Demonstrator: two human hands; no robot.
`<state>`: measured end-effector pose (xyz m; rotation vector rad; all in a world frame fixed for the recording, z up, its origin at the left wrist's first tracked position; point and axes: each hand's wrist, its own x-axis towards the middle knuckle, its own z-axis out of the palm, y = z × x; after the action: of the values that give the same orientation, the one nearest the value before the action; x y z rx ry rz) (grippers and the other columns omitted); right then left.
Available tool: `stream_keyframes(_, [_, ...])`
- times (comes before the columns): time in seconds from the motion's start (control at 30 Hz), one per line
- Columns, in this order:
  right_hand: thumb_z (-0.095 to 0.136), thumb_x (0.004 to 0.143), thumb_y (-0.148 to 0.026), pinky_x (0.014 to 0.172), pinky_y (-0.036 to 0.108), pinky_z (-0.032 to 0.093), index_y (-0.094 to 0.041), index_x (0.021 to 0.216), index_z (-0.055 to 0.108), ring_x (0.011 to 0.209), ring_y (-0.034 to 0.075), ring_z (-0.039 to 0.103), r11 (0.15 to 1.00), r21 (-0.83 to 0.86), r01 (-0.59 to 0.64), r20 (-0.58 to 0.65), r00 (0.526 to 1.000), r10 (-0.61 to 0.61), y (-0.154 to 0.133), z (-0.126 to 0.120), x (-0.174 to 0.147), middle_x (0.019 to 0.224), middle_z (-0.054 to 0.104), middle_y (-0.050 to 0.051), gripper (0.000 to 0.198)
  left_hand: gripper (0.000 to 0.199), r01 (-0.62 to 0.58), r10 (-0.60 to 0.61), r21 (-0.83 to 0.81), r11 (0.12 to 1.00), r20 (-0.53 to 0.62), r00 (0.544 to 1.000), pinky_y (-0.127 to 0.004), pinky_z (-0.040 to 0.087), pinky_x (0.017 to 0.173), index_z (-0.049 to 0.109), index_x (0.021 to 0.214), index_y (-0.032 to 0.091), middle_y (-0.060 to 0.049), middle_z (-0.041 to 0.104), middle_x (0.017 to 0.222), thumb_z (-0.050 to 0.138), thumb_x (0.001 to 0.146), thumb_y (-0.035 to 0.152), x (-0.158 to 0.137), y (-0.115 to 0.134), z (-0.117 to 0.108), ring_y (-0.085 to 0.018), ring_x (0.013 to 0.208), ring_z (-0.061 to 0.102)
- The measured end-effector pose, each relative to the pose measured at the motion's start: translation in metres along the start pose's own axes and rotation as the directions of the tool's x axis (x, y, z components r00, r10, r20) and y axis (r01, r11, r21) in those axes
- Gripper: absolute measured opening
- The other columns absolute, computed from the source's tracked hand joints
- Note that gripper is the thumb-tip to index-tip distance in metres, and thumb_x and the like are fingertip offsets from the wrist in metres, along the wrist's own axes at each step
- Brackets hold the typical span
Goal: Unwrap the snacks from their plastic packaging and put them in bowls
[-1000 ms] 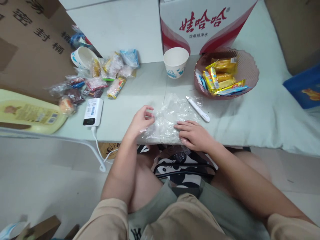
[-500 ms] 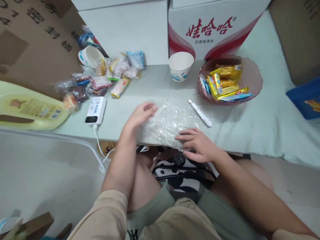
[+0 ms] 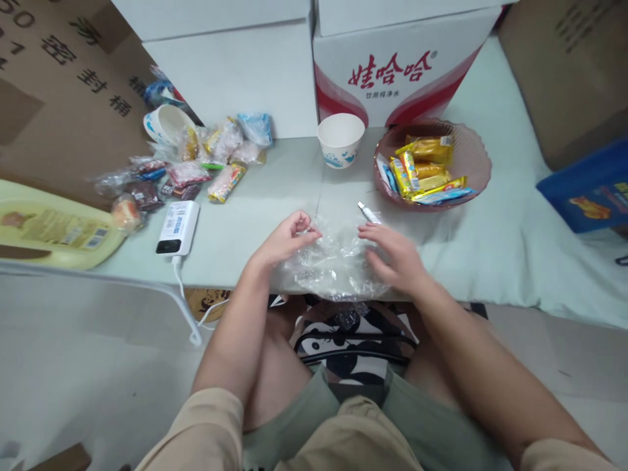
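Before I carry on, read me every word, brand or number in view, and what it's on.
"娃哈哈®" on the red-and-white box
"饮用纯净水" below it, same box
"密封桶", "汤", "桶", "50", "01" on the left cardboard box
Too small or blurred: power bank, yellow bottle, blue pack, right cardboard box, snack wrappers
Clear plastic: no legible text

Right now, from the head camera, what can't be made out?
All in the head view:
White pen-like tool: its near end is hidden behind the right hand.
Left hand: curled fingers and see-through film leave it unclear whether it pinches the clear plastic.
White cabled device: fine print too small and blurred.
Yellow bottle: cut off by the left edge.
Blue packet: cut off by the right edge.
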<state>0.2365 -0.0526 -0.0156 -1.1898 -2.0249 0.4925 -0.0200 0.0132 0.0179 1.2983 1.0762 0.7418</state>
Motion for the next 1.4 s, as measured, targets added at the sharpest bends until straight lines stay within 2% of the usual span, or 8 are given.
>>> stream_keyframes(0.17, [0.056, 0.086, -0.037, 0.122, 0.053, 0.029, -0.013, 0.154, 0.04, 0.15, 0.036, 0.031, 0.927, -0.363, 0.092, 0.391, 0.918, 0.062, -0.007, 0.021, 0.007, 0.162, 0.036, 0.014, 0.073, 0.024, 0.046, -0.026, 0.087, 0.995, -0.219, 0.975, -0.019, 0.024, 0.043, 0.05, 0.085, 0.023, 0.001, 0.07, 0.067, 0.07, 0.075, 0.029, 0.01, -0.008, 0.003, -0.006, 0.04, 0.034])
stream_keyframes(0.47, [0.046, 0.096, -0.052, 0.122, 0.049, 0.026, -0.024, 0.153, 0.042, 0.152, 0.032, 0.03, 0.847, -0.527, 0.077, 0.382, 0.911, 0.155, -0.012, 0.024, 0.002, 0.164, 0.032, 0.012, 0.064, 0.02, 0.072, -0.009, 0.127, 0.989, -0.438, 0.899, -0.02, 0.023, 0.041, 0.056, 0.088, 0.021, 0.001, 0.068, 0.063, 0.067, 0.077, 0.034, 0.018, -0.014, -0.035, -0.006, 0.037, 0.029])
stream_keyframes(0.63, [0.05, 0.095, -0.056, 0.122, 0.05, 0.027, -0.024, 0.153, 0.042, 0.151, 0.033, 0.031, 0.844, -0.532, 0.063, 0.345, 0.927, 0.148, -0.01, 0.029, 0.0, 0.163, 0.033, 0.011, 0.067, 0.035, -0.026, 0.181, 0.266, 0.964, -0.582, 0.793, -0.028, 0.051, 0.065, 0.06, 0.101, 0.021, -0.008, 0.071, 0.102, 0.072, 0.071, 0.036, 0.012, -0.017, -0.055, -0.015, 0.072, 0.064])
stream_keyframes(0.77, [0.053, 0.094, -0.052, 0.122, 0.049, 0.027, -0.026, 0.152, 0.043, 0.152, 0.033, 0.029, 0.858, -0.507, 0.085, 0.316, 0.944, 0.093, -0.006, 0.028, -0.003, 0.165, 0.031, 0.008, 0.064, 0.04, -0.181, 0.383, 0.563, 0.807, -0.265, 0.885, -0.045, 0.046, 0.106, 0.068, 0.104, 0.023, -0.011, 0.062, 0.132, 0.073, 0.074, 0.049, -0.02, -0.013, -0.052, -0.028, 0.127, 0.056])
stream_keyframes(0.9, [0.054, 0.093, -0.051, 0.123, 0.049, 0.026, -0.023, 0.15, 0.044, 0.152, 0.034, 0.028, 0.855, -0.515, 0.064, 0.293, 0.95, 0.105, -0.003, 0.027, -0.004, 0.164, 0.034, 0.01, 0.065, 0.052, -0.23, 0.151, 0.657, 0.717, 0.176, 0.973, -0.05, 0.039, 0.116, 0.071, 0.109, 0.022, -0.012, 0.062, 0.136, 0.079, 0.068, 0.052, -0.05, -0.01, -0.043, -0.032, 0.134, 0.052])
stream_keyframes(1.0, [0.054, 0.092, -0.054, 0.123, 0.05, 0.025, -0.021, 0.151, 0.043, 0.151, 0.034, 0.03, 0.847, -0.529, 0.049, 0.295, 0.947, 0.129, -0.004, 0.027, -0.003, 0.162, 0.036, 0.012, 0.068, 0.038, -0.16, 0.055, 0.722, 0.673, 0.167, 0.984, -0.048, 0.048, 0.107, 0.073, 0.099, 0.021, -0.011, 0.069, 0.125, 0.07, 0.077, 0.051, -0.057, -0.009, -0.046, -0.029, 0.118, 0.063])
stream_keyframes(1.17, [0.055, 0.092, -0.057, 0.122, 0.054, 0.026, -0.027, 0.149, 0.044, 0.151, 0.036, 0.03, 0.854, -0.516, 0.063, 0.304, 0.946, 0.114, -0.004, 0.03, -0.002, 0.165, 0.031, 0.009, 0.066, 0.049, -0.011, 0.205, 0.727, 0.687, -0.179, 0.962, -0.043, 0.055, 0.094, 0.069, 0.116, 0.02, -0.011, 0.071, 0.124, 0.049, 0.091, 0.057, -0.053, -0.006, -0.055, -0.028, 0.113, 0.066])
stream_keyframes(1.4, [0.051, 0.095, -0.039, 0.12, 0.052, 0.03, -0.027, 0.138, 0.056, 0.146, 0.03, 0.04, 0.916, -0.375, 0.145, 0.132, 0.986, -0.102, -0.003, 0.019, -0.009, 0.155, 0.048, 0.006, 0.045, 0.052, -0.159, 0.152, 0.715, 0.68, 0.075, 0.986, -0.049, 0.038, 0.118, 0.071, 0.115, 0.02, -0.008, 0.069, 0.131, 0.04, 0.096, 0.057, -0.036, -0.017, -0.043, -0.026, 0.137, 0.053])
